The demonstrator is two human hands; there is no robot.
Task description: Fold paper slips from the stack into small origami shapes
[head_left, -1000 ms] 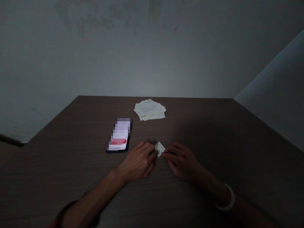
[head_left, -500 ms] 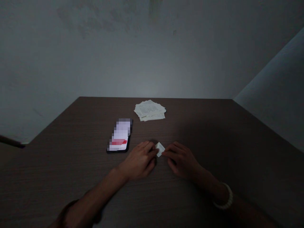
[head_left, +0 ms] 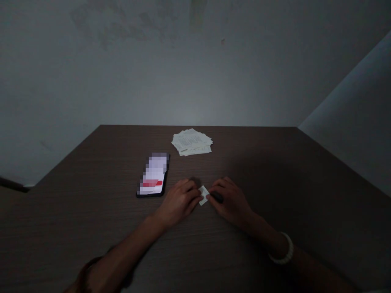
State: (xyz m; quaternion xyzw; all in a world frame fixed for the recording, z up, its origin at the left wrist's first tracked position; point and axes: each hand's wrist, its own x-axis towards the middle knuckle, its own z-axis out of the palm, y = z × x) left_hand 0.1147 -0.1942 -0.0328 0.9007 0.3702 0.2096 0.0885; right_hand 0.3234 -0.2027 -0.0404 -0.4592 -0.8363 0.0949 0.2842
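A small white piece of paper, turned like a diamond and seemingly folded, is between my two hands low over the table. My left hand pinches its left side with thumb and fingers. From the other side my right hand grips the right corner between thumb and forefinger, with a dark gap showing between those fingers. The fingertips cover parts of the paper's edges. A pale bracelet circles my right wrist.
A phone with a lit, blurred screen lies left of my left hand. Farther back, a fanned pile of printed papers rests on the dark wooden table. A grey wall stands behind the table.
My right thumb has come up to the paper's right corner, where the fingers had lain flatter. The paper has shifted slightly down and left. Phone and paper pile stay in place.
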